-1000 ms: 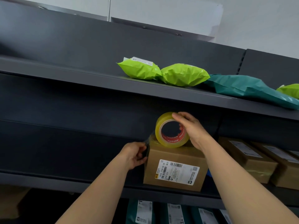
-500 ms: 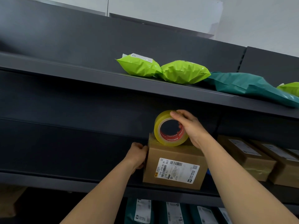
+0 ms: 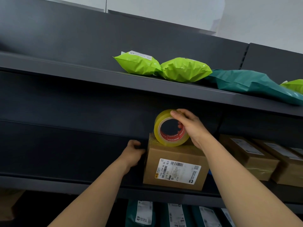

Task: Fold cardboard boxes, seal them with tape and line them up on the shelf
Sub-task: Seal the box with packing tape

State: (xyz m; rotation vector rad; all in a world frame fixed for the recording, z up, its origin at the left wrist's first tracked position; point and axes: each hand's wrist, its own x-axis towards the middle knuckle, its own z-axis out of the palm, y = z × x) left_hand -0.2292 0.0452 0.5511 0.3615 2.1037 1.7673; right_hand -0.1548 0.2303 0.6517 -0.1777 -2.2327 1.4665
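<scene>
head view. box [image 3: 175,167] sits on the middle shelf [image 3: 82,184], near its front edge, closed, brown, white label [image 3: 177,171] with barcodes on the face toward the camera. tape [image 3: 170,128] stands on edge on top of the box, at the top's left part, yellowish roll with a red inner ring, core open toward the camera. right hand [image 3: 191,126] grips the tape: fingers curl over its upper rim from the right, and one digit shows inside the core. the roll touches the box top; a shiny film of tape shows on the top's left corner under the roll. left hand [image 3: 132,153] is at the box's left side, near the upper edge, fingers curled toward the side face; that spot lies in shadow, so cannot tell whether it pinches anything or only presses the cardboard. both forearms reach up from the lower edge of the picture. right of the box, apart from it, two more boxes [image 3: 249,158] lie on the same shelf, touching each other, labels on top. upper shelf [image 3: 82,71] carries two lime bags [image 3: 139,64] touching side by side, then a teal bag [image 3: 246,82] to their right, and a further lime bag at the right border. below the middle shelf, teal parcels [image 3: 144,213] with white labels stand in a row.
</scene>
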